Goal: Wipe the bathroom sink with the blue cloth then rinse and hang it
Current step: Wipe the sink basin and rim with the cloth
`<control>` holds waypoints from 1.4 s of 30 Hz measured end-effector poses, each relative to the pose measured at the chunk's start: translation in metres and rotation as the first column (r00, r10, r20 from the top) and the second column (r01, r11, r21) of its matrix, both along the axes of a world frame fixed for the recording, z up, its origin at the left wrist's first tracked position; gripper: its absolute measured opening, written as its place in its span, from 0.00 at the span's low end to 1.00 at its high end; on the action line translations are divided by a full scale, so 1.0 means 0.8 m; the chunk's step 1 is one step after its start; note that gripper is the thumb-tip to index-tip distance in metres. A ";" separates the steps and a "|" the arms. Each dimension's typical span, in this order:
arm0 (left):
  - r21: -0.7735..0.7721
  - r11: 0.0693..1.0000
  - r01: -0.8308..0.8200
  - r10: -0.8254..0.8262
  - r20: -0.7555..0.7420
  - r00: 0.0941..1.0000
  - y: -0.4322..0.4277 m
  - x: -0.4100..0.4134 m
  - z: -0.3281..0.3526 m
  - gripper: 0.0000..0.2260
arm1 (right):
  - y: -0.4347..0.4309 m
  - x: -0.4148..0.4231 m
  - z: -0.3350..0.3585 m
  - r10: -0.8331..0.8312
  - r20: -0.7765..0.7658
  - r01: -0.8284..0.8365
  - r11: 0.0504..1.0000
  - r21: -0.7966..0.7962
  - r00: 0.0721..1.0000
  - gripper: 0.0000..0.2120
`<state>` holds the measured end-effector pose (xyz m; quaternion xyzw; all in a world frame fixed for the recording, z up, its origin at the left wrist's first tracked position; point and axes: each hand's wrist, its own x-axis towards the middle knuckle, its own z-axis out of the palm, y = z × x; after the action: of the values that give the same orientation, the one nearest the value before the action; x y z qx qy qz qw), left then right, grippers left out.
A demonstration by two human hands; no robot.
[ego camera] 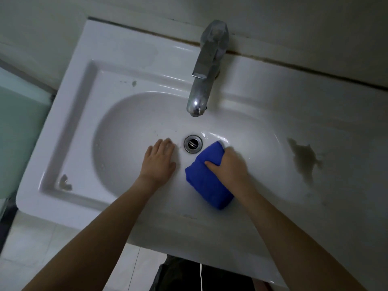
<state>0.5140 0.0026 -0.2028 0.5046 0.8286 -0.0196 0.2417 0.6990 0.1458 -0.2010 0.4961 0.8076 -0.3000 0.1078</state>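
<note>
Fingers (212, 163) of the right hand (230, 164) are curled down over the folded blue cloth (206, 179), thumb on its top face, pressing it against the bowl of the white sink (69, 131) — a closed, gripping hold. The cloth lies at about five o'clock from the drain (192, 143), its upper corner just beside the drain's metal ring, its lower end reaching up the near slope of the basin toward the front rim.

The left hand (158, 161) lies flat and open, holding nothing; its palm is down on the porcelain with the fingers together and stretched out, at about eight o'clock from the drain and near it. Both bare forearms come in from the bottom edge of the view.

The chrome faucet (206, 68) stands at twelve o'clock from the drain, its spout hanging over the back of the bowl; no water can be seen running from it.

A dark stain (304, 156) marks the sink's deck at three o'clock — well apart from the cloth. A smaller brownish mark (65, 182) sits in the near left corner of the deck, at about eight o'clock.
</note>
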 end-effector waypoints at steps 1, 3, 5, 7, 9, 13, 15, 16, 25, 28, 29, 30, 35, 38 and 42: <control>0.010 1.000 -0.011 0.011 0.028 1.000 0.000 -0.001 0.006 0.26 | -0.002 0.002 0.007 -0.078 -0.020 0.076 0.993 -0.090 0.997 0.25; 0.026 0.999 -0.037 0.035 0.066 0.997 0.000 -0.003 0.019 0.23 | -0.009 0.009 0.022 -0.255 -0.101 0.218 0.935 -0.281 0.962 0.19; 0.083 0.996 -0.039 0.034 0.063 0.997 -0.002 -0.003 0.035 0.18 | -0.015 0.019 0.043 -0.415 -0.224 0.314 0.871 -0.378 0.882 0.17; 0.168 0.986 -0.021 0.012 0.056 0.998 -0.006 0.000 0.055 0.18 | -0.020 0.031 0.070 -0.517 -0.316 0.382 0.833 -0.401 0.795 0.17; 0.252 0.968 0.001 -0.015 0.055 0.998 -0.009 0.007 0.079 0.19 | -0.022 0.046 0.101 -0.595 -0.369 0.457 0.795 -0.399 0.714 0.16; 0.337 0.939 0.072 -0.101 0.069 0.993 -0.013 0.034 0.129 0.20 | -0.026 0.087 0.166 -0.692 -0.469 0.591 0.718 -0.368 0.549 0.11; 0.370 0.920 0.127 -0.168 0.082 0.982 -0.015 0.054 0.147 0.20 | -0.031 0.115 0.191 -0.715 -0.508 0.644 0.681 -0.350 0.480 0.11; 0.383 0.911 0.151 -0.201 0.094 0.975 -0.016 0.064 0.154 0.20 | -0.036 0.132 0.200 -0.722 -0.520 0.671 0.663 -0.331 0.456 0.11; 0.363 0.868 0.340 -0.437 0.230 0.870 -0.006 0.198 0.170 0.25 | -0.079 0.298 0.229 -0.765 -0.373 0.823 0.568 -0.003 0.526 0.25; 0.304 0.865 0.400 -0.476 0.241 0.845 -0.010 0.241 0.154 0.28 | -0.074 0.333 0.208 -0.684 -0.153 0.701 0.703 0.119 0.713 0.31; 0.278 0.870 0.407 -0.474 0.245 0.846 -0.014 0.252 0.148 0.29 | -0.071 0.341 0.199 -0.647 -0.095 0.653 0.741 0.158 0.757 0.34; 0.254 0.879 0.402 -0.462 0.250 0.851 -0.018 0.262 0.142 0.29 | -0.069 0.346 0.190 -0.606 -0.055 0.602 0.769 0.215 0.793 0.39; 0.248 0.910 0.334 -0.389 0.222 0.894 -0.036 0.292 0.133 0.26 | -0.082 0.343 0.172 -0.395 0.076 0.319 0.828 0.460 0.916 0.30; 0.258 0.924 0.281 -0.335 0.197 0.921 -0.037 0.297 0.136 0.25 | -0.107 0.331 0.154 -0.365 0.176 0.293 0.895 0.338 0.914 0.39; 0.239 0.949 0.204 -0.247 0.164 0.955 -0.031 0.293 0.127 0.28 | -0.101 0.338 0.141 -0.302 0.181 0.235 0.918 0.319 0.936 0.37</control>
<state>0.7485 -0.0224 -0.1009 0.6195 0.7350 0.0929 0.2595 0.9692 0.0653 -0.0884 0.6440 0.7492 -0.1308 0.0823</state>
